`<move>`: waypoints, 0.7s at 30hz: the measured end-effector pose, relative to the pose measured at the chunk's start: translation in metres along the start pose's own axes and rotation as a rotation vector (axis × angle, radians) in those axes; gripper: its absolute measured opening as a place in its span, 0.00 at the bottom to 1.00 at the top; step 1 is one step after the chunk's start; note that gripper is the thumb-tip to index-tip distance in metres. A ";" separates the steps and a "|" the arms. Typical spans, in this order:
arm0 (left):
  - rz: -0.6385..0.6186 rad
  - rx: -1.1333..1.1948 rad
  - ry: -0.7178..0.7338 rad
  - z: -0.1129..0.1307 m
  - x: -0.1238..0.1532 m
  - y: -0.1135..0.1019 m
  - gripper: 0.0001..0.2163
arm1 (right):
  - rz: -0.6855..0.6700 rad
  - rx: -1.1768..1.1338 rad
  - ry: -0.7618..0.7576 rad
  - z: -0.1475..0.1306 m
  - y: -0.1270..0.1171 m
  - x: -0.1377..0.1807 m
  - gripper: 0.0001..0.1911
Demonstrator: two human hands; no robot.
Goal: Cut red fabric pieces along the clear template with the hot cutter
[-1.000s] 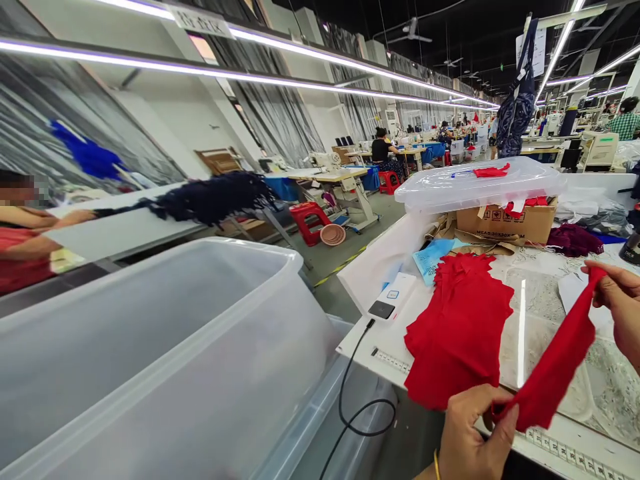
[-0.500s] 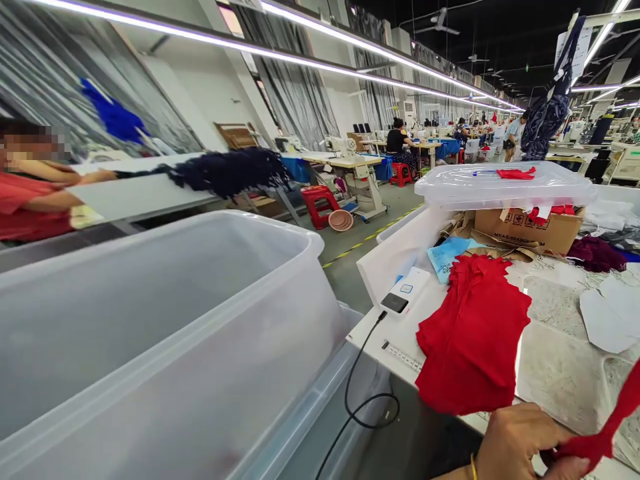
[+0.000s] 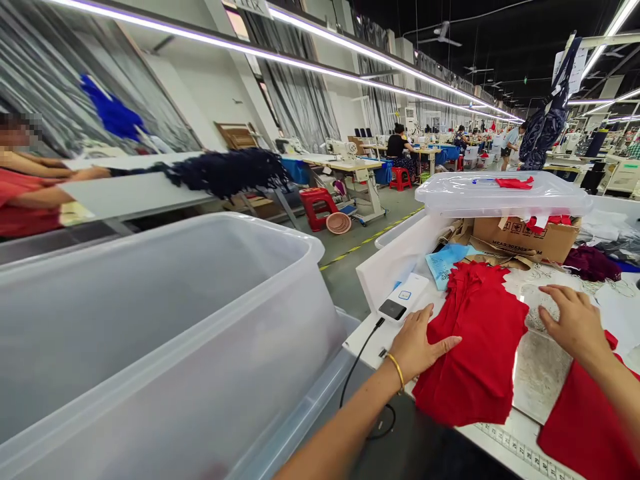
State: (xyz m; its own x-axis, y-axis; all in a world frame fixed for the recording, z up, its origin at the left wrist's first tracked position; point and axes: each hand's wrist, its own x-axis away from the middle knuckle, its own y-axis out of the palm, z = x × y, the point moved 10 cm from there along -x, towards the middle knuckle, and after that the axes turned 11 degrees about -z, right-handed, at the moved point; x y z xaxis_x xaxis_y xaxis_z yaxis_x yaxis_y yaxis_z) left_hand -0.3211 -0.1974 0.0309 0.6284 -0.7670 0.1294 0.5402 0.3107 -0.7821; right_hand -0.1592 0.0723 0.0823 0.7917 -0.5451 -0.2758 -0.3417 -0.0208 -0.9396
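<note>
A stack of red cut fabric pieces (image 3: 480,353) lies on the white worktable. At its left edge is my left hand (image 3: 417,343), fingers spread and thumb over the cloth, a gold bracelet on the wrist. My right hand (image 3: 575,320) is above the table to the right of the stack, fingers apart, holding nothing. Beneath my right forearm lies another red fabric piece (image 3: 585,420), partly hidden by the arm. A white device with a black screen (image 3: 400,300) sits beyond my left hand, with a cable plugged in.
Large translucent plastic bins (image 3: 165,333) fill the left side. Behind the stack are a blue packet (image 3: 445,263), a cardboard box (image 3: 525,240) and a plastic lid (image 3: 505,193) on top. A measuring tape (image 3: 520,450) runs along the table's front edge. A co-worker in red (image 3: 30,193) handles dark cloth at far left.
My left hand has come up from the lower right to the stack's left edge and let go of the red cloth, which now lies at right. My right hand has come into view.
</note>
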 end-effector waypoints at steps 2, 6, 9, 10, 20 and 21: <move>-0.056 -0.014 -0.028 -0.001 -0.008 0.002 0.43 | -0.132 -0.006 -0.015 -0.023 0.014 -0.005 0.19; -0.152 -0.056 -0.070 0.004 -0.020 0.008 0.44 | -0.276 -0.069 -0.141 -0.058 0.028 -0.011 0.20; -0.224 -0.073 -0.116 0.003 -0.025 0.009 0.39 | -0.339 -0.140 -0.290 -0.085 0.028 -0.015 0.22; -0.249 -0.075 -0.135 0.001 -0.026 0.009 0.38 | -0.376 -0.157 -0.332 -0.095 0.029 -0.016 0.24; -0.334 -0.015 -0.150 -0.001 -0.024 0.010 0.34 | -0.593 0.037 -0.362 -0.128 0.027 -0.024 0.48; -0.346 0.016 -0.120 0.002 -0.025 0.013 0.32 | -0.597 0.045 -0.364 -0.126 0.028 -0.025 0.49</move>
State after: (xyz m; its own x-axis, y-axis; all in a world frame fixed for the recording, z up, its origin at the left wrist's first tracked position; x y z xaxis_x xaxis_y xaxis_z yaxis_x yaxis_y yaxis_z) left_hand -0.3289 -0.1726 0.0193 0.4680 -0.7570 0.4560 0.7406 0.0544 -0.6698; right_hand -0.2523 -0.0201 0.0885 0.9593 -0.1359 0.2475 0.2199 -0.1904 -0.9568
